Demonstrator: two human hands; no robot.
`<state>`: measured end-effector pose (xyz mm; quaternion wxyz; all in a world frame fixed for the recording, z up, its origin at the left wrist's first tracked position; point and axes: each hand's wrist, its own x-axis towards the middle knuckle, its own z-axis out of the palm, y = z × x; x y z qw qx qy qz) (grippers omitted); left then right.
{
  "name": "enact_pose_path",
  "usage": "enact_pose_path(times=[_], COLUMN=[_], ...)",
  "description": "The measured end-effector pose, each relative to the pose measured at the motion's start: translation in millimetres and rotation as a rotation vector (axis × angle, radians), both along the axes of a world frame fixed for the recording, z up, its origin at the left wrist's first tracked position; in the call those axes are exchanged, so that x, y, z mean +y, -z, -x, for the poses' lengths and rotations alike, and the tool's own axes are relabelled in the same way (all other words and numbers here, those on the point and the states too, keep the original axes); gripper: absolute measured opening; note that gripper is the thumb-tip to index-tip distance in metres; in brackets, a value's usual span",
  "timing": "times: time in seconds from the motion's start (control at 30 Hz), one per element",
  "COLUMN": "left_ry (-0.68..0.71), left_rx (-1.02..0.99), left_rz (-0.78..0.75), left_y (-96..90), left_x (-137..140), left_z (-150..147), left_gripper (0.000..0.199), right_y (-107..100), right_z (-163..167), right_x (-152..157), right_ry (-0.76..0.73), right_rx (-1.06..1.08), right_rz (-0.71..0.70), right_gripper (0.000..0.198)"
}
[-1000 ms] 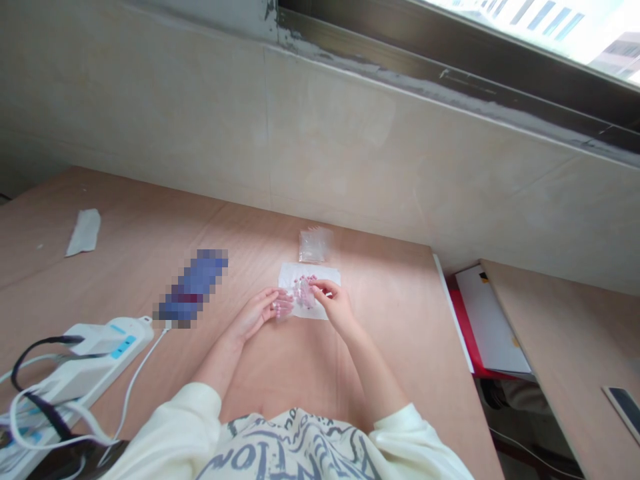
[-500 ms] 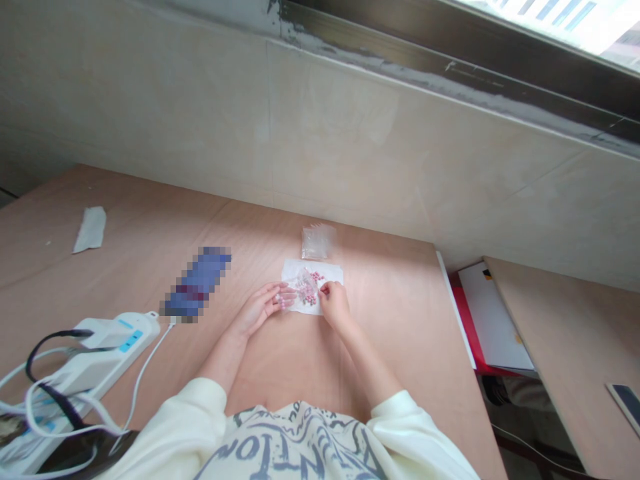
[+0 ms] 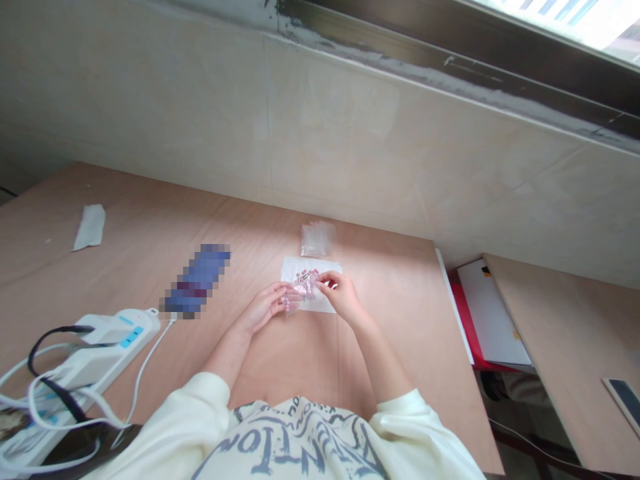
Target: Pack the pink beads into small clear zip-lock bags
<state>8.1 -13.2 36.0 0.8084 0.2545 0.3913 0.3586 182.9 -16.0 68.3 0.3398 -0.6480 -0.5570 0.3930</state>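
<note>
Fingers (image 3: pixel 280 289) of the left hand (image 3: pixel 257 312) gripped a clear plastic bag (image 3: pixel 300 289) over a white paper sheet (image 3: pixel 327 303). At the bag's far edge, above the sheet's right half, the right hand (image 3: pixel 346 297) had thumb and fingertips drawn together; whether they held anything could not be told. Small pink beads (image 3: pixel 309 274) showed over the sheet. Just beyond it lay more clear bags (image 3: pixel 318 240); left of it, a pixelated blue device (image 3: pixel 197 280), then a white power strip (image 3: pixel 120 343).
</note>
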Motion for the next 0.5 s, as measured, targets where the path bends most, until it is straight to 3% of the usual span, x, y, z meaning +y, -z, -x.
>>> enact_pose_path(times=[0.27, 0.5], left_ry=[-0.029, 0.078], left_rx=[-0.003, -0.034], left_rz=[-0.018, -0.066], left_y=[3.5, 4.3], left_x=[-1, -3], left_z=[0, -1], left_gripper=[0.012, 0.019], right_y=[-11, -15], right_z=[8, 7], right_x=[-5, -2], right_ry=[-0.077, -0.030], right_rx=[0.164, 0.192], right_rz=[0.046, -0.005], right_gripper=[0.026, 0.015])
